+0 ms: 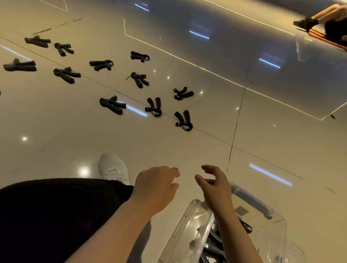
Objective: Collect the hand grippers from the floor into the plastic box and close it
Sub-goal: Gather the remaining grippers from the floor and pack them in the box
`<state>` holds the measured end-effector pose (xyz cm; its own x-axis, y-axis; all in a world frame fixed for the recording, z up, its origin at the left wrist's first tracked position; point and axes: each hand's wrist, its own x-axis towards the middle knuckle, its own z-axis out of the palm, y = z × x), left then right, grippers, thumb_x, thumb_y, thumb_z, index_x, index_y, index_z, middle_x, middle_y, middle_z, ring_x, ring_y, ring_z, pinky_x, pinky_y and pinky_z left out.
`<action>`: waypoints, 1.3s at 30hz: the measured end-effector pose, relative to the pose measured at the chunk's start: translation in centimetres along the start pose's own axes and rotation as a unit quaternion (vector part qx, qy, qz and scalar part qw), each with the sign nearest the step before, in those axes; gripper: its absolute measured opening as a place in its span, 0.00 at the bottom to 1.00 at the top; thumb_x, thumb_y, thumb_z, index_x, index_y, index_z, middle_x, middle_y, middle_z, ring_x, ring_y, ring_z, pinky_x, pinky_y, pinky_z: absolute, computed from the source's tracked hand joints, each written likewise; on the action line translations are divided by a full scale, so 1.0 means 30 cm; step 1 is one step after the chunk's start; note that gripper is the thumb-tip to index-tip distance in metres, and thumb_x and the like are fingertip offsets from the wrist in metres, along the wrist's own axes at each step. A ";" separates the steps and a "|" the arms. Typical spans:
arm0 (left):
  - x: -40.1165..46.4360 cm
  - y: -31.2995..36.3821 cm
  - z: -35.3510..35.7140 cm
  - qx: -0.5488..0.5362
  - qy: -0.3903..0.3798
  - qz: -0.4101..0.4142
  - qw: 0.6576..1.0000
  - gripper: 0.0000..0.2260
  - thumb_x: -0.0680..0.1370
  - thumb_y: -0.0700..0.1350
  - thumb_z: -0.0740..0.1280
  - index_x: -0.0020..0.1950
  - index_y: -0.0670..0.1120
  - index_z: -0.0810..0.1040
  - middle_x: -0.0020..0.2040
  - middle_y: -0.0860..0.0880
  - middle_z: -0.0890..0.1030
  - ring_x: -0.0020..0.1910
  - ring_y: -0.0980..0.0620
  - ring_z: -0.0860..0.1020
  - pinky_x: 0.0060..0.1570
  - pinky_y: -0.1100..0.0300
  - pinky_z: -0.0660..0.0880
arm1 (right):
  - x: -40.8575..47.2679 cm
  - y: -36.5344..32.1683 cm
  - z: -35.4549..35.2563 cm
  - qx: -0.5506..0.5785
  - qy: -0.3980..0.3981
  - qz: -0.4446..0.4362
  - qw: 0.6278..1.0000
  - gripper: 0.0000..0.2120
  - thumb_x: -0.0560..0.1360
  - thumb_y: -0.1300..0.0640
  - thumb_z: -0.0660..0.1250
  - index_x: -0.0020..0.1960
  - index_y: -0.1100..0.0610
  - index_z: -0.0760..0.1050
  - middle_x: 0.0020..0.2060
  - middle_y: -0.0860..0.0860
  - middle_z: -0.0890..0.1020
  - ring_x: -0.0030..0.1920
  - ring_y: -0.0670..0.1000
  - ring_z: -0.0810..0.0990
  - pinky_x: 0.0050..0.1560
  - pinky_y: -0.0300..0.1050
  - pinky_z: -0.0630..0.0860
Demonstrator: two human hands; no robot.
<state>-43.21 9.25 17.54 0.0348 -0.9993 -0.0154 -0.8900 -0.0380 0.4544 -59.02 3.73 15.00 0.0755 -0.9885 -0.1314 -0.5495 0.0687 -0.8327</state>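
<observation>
Plenty of hand grippers (112,104) still lie scattered on the floor (188,146), well apart from the plastic box (186,236) at the person's right, which already has several grippers inside w/ no lid on. Both hands hover over bare floor just past the box: left hand (154,186) and right hand (216,187) have fingers loosely curled, grasping nothing.

Risks from here, as I judge it:
- Nearest loose gripper (184,120) is a long reach fwd; leaning that far from a crouch could tip balance, and the white shoe (113,168) is on glossy tile, so a slip is possible.
- Right forearm sits directly over the box's near wall; a quick swing back w/ a load could knock or shove the box.
- Grabbing 2+ at once: spread handles may snag each other and drop.
- Far-left grippers run out of view, so some could get missed before closing.
- Piled contents may sit too high for the lid; can't tell where the lid is.
</observation>
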 end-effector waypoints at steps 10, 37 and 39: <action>0.141 0.009 -0.244 -0.044 0.107 0.060 0.991 0.13 0.78 0.54 0.61 0.61 0.53 0.73 0.51 0.56 0.79 0.49 0.57 0.76 0.47 0.62 0.72 | 0.124 -0.229 0.035 0.050 0.037 -0.018 0.998 0.10 0.75 0.53 0.67 0.57 0.49 0.74 0.58 0.48 0.76 0.51 0.50 0.77 0.48 0.43 0.75; 0.792 -0.272 -0.757 0.078 0.018 0.277 0.958 0.11 0.77 0.52 0.64 0.53 0.47 0.79 0.44 0.52 0.82 0.39 0.56 0.77 0.42 0.66 0.71 | 0.519 -0.717 -0.066 -0.058 0.047 -0.104 0.992 0.05 0.77 0.53 0.65 0.53 0.51 0.75 0.45 0.45 0.79 0.47 0.46 0.78 0.49 0.40 0.74; 0.869 -0.328 -0.772 0.064 0.004 0.260 0.963 0.12 0.77 0.53 0.64 0.54 0.48 0.79 0.45 0.52 0.82 0.41 0.56 0.78 0.45 0.64 0.73 | 0.566 -0.752 -0.027 -0.087 0.023 -0.104 0.991 0.04 0.77 0.52 0.64 0.51 0.49 0.74 0.44 0.43 0.78 0.46 0.45 0.78 0.48 0.39 0.73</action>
<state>-23.01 -16.36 33.29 -0.4280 -0.8833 0.1915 -0.8366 0.4673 0.2857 -46.02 -14.71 32.00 0.1655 -0.9843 0.0608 -0.6609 -0.1564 -0.7339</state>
